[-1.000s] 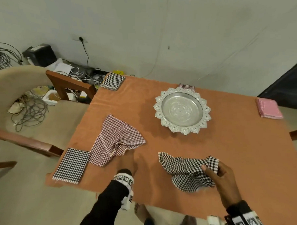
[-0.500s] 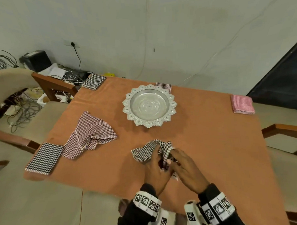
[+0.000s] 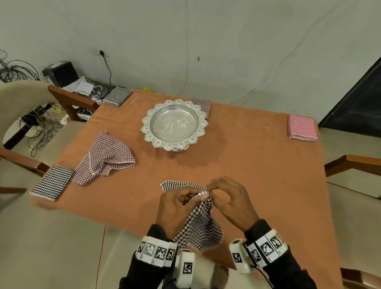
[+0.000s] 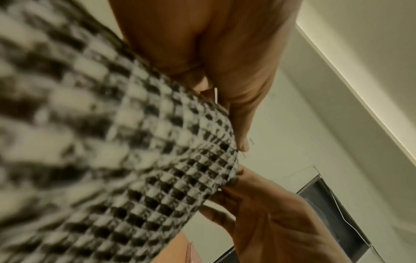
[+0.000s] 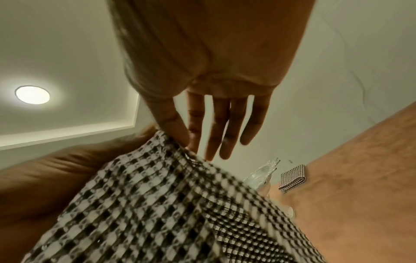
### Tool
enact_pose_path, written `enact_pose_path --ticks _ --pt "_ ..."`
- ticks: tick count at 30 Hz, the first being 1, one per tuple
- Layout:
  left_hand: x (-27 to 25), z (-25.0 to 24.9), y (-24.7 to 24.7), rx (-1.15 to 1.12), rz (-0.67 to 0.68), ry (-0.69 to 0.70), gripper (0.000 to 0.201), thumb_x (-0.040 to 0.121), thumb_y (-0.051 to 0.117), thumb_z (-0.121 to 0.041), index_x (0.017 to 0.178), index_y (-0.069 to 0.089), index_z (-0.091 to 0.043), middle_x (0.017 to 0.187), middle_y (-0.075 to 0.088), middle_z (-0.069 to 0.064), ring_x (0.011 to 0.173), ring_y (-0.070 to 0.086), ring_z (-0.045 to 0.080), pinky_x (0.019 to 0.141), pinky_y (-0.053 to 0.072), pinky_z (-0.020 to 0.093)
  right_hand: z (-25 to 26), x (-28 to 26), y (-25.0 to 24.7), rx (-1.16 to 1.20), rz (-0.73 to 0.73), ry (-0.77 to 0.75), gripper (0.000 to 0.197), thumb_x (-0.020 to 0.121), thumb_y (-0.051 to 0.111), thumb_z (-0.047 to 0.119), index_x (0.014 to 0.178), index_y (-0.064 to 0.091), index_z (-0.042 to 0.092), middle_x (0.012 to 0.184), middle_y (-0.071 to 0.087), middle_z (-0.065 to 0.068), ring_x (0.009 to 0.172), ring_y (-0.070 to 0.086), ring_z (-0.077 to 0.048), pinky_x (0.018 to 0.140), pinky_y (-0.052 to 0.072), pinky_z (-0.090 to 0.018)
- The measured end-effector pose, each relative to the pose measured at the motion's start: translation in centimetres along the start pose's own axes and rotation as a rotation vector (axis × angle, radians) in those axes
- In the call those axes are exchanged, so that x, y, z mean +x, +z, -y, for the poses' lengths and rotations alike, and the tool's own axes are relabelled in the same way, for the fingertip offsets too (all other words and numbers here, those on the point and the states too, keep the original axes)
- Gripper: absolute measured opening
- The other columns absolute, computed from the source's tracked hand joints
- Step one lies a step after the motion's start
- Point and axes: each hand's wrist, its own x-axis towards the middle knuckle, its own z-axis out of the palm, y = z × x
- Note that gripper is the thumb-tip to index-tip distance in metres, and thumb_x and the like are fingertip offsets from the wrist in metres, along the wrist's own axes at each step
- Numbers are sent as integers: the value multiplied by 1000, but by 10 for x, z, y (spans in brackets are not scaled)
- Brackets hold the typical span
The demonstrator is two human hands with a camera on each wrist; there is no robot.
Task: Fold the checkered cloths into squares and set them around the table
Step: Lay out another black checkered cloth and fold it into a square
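Note:
A black-and-white checkered cloth (image 3: 196, 228) hangs between both hands above the near table edge, and it fills the wrist views (image 4: 135, 160) (image 5: 157, 204). My left hand (image 3: 180, 201) grips its top edge with curled fingers. My right hand (image 3: 228, 197) pinches the same edge with thumb and forefinger, the other fingers (image 5: 225, 135) held straight. A crumpled maroon checkered cloth (image 3: 103, 158) lies unfolded at the left. Folded squares sit around the table: black-and-white (image 3: 52, 182) near left, black-and-white (image 3: 117, 96) far left, maroon (image 3: 203, 105) behind the tray, pink (image 3: 302, 128) at the right edge.
An ornate silver tray (image 3: 175, 124) stands at the middle of the orange table (image 3: 250, 164). Beige chairs with wooden arms stand at the left (image 3: 17, 111) and the right (image 3: 358, 162). Cables and a black box (image 3: 60, 73) lie on the floor at the far left.
The left hand came from the table's left to join the right on the black-and-white cloth. Both hands have lifted the cloth off the table by its edge, toward me.

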Motion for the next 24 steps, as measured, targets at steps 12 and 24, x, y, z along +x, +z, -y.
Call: enact_pose_path --ticks 12,24 --pt "16 -41 -9 254 180 159 12 85 80 -36 80 81 -24 74 76 -10 68 71 15 66 57 43 15 -17 -15 131 -16 -28 21 79 73 21 99 69 23 98 70 16 97 66 -7 90 50 -39" --pt "23 -30 -49 578 285 208 24 78 80 -52 86 79 -29 79 74 -20 73 68 3 68 56 35 -32 -29 -47 -549 -286 198 22 71 50 29 73 71 22 69 67 6 68 58 -20 62 41 -29"
